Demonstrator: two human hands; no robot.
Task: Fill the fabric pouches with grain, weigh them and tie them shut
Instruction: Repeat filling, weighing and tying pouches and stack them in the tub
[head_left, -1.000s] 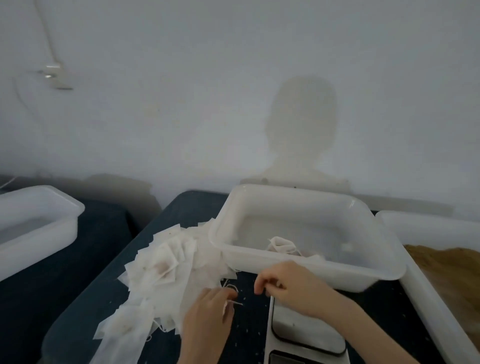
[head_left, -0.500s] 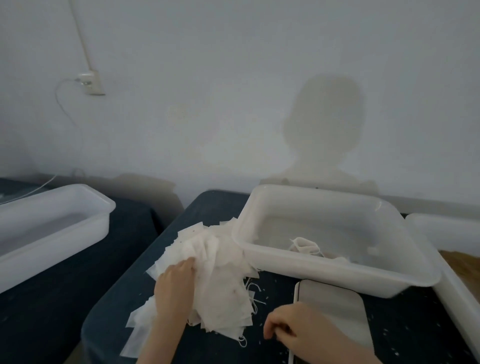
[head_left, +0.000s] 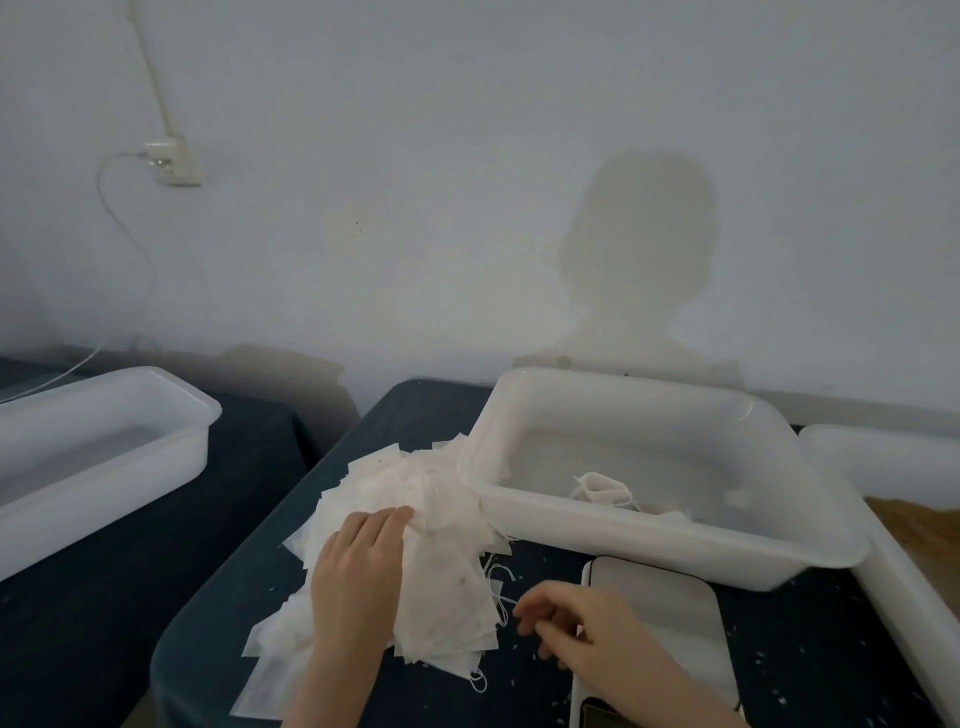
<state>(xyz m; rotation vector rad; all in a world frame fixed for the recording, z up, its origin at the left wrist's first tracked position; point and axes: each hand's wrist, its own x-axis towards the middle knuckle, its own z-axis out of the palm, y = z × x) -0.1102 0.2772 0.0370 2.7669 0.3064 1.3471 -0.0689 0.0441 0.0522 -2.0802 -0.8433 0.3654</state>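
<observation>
Where pouches (head_left: 447, 582) lie, tub (head_left: 675, 540) alongside

Left hand (head_left: 358, 566) flat on the pouch pile (head_left: 441, 561) — right hand (head_left: 576, 621) curled beside the scale (head_left: 670, 618).

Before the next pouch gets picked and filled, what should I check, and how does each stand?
1. Left hand on the pouch pile: ok, fingers lie flat on it.
2. One pouch separated: cannot tell.
3. Right hand free: cannot tell, fingers curled beside the scale.
4. Scale plate bare: ok.
5. Grain within reach in the right bin: ok.
6. Middle tub has room: ok.
</observation>
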